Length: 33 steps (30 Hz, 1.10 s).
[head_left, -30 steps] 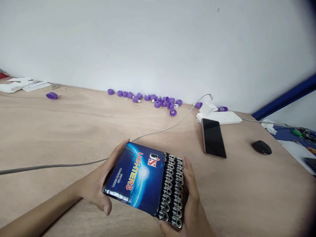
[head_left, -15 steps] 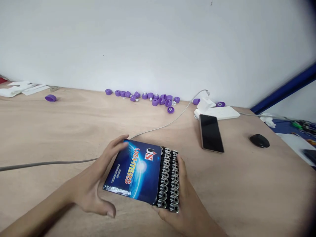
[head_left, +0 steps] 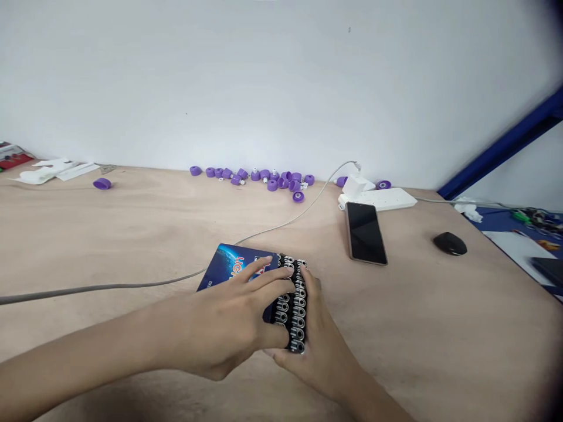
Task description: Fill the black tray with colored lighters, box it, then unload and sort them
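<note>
A blue printed lighter box (head_left: 219,265) lies toward the front of the table with its right end open. Rows of black lighters (head_left: 299,310) with metal tops stick out of that end. My left hand (head_left: 229,322) reaches across the box from above, its fingers bent over the lighter tops and its thumb by the near end of the rows. The left fingertips touch the lighters and hide part of the box print. Wrapped round the right side of the lighters is my right hand (head_left: 328,343), fingers at the far end and thumb at the near end.
Several purple caps (head_left: 284,180) lie along the wall, and one purple cap (head_left: 102,184) sits at left. A phone (head_left: 367,233) leans by a white power strip (head_left: 387,200). A black mouse (head_left: 450,243) is at right. A grey cable (head_left: 109,286) runs behind the box.
My left hand has moved from the box's left side onto the lighters' tops. My right hand still holds the lighters. The view has shifted slightly.
</note>
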### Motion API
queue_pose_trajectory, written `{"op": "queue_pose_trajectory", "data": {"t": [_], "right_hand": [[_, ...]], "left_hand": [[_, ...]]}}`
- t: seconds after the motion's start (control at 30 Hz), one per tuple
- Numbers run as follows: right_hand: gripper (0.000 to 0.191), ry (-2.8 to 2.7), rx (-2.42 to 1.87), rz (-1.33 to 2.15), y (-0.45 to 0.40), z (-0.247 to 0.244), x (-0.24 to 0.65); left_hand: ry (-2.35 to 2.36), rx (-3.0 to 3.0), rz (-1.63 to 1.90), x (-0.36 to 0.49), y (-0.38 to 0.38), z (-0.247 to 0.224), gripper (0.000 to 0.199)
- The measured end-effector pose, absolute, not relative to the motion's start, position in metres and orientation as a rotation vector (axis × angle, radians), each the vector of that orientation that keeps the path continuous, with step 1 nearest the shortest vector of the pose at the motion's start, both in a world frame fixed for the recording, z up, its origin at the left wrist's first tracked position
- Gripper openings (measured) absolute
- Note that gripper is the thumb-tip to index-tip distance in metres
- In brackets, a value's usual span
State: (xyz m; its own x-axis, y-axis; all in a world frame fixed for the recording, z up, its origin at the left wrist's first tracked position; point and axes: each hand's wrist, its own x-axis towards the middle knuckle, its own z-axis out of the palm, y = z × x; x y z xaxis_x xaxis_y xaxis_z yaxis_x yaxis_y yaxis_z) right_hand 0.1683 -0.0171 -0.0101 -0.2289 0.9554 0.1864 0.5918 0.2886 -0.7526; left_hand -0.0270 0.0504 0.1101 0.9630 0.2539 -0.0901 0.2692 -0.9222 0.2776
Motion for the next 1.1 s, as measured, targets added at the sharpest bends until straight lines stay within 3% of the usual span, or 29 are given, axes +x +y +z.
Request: {"op": "queue_pose_trajectory", "data": {"t": [0.1, 0.33, 0.7, 0.87, 1.0, 1.1], "right_hand": [[0.122, -1.915, -1.383, 0.749, -0.017, -0.010, 0.169], [0.127, -1.905, -1.394, 0.804, -0.018, -0.009, 0.170], [0.125, -1.906, -1.399, 0.807, -0.018, -0.009, 0.169], [0.120, -1.914, -1.363, 0.730, -0.018, -0.014, 0.168], [0.120, -1.912, -1.356, 0.724, -0.018, -0.014, 0.167], [0.118, -1.890, -1.393, 0.764, -0.018, -0.012, 0.166]], "left_hand": [[0.279, 2.803, -0.127, -0.025, 0.060, 0.114, 0.018], [0.259, 2.781, -0.118, -0.023, 0.062, 0.116, 0.015], [0.245, 2.811, -0.149, -0.020, 0.062, 0.119, 0.022], [0.071, 3.220, 0.089, -0.016, 0.045, 0.112, 0.009], [-0.010, 3.365, 0.293, -0.016, 0.033, 0.106, 0.025], [0.072, 3.364, 0.200, -0.018, 0.032, 0.107, 0.020]]}}
